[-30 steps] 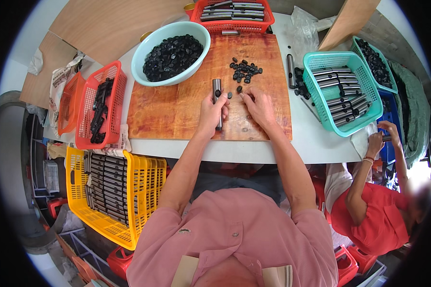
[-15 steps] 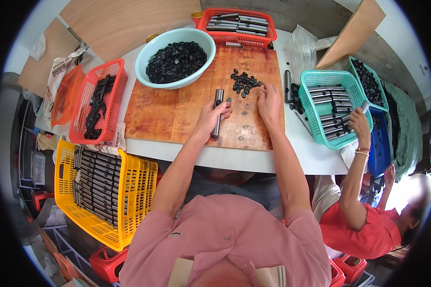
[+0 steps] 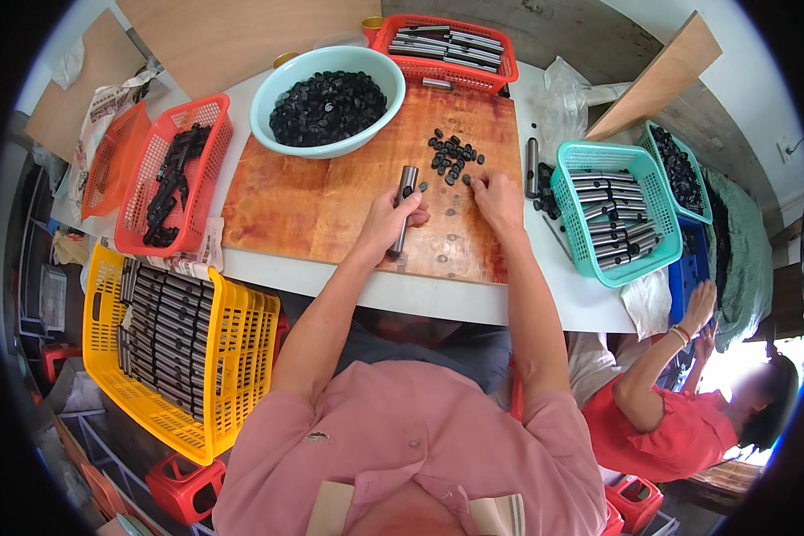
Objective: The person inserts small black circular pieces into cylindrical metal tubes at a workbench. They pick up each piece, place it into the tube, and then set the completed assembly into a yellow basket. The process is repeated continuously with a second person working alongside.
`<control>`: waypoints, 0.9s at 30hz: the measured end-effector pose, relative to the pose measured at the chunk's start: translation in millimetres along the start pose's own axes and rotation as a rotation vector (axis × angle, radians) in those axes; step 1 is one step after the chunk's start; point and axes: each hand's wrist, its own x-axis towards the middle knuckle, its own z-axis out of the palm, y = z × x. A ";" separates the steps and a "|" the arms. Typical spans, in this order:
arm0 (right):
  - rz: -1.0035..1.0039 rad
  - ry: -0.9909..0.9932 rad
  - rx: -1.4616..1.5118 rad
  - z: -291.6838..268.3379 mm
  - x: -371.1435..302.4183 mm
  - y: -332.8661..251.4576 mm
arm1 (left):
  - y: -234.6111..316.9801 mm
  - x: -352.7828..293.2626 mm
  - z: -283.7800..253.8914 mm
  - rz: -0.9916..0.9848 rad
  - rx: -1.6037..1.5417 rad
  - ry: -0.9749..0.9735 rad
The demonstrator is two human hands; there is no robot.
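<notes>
My left hand is closed round a silver metal tube with a black oval in its side. The tube slants upright over the brown wooden board. A small dark oval piece shows by the fingers of this hand. To the right, my right hand has its fingers curled together, with a black oval piece at the tips of the thumb and forefinger. Just beyond lies a loose pile of black oval pieces on the board.
A pale blue basin of black pieces stands behind. Red baskets and a teal basket hold tubes or dark parts. A yellow crate of tubes stands at the left. A co-worker's hand is at the right.
My right hand has drawn slightly back from the pile, and a black oval piece now shows at its fingertips. The co-worker's hand has left the teal basket. The tube stays in my left hand.
</notes>
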 end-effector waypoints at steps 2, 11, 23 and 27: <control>0.040 0.007 -0.033 -2.8 -0.2 2.1 | 2.0 -1.4 0.2 -0.008 0.019 -0.006; -0.219 -0.014 0.141 -1.8 3.9 -0.9 | 3.6 0.1 -2.5 -0.048 0.018 -0.051; -0.251 -0.069 0.006 -2.4 -18.1 -12.5 | 11.2 -8.2 -13.8 -0.147 -0.394 -0.165; -0.241 -0.044 0.240 -10.3 -43.9 -27.3 | 2.0 -7.1 -6.3 -0.158 -0.505 -0.225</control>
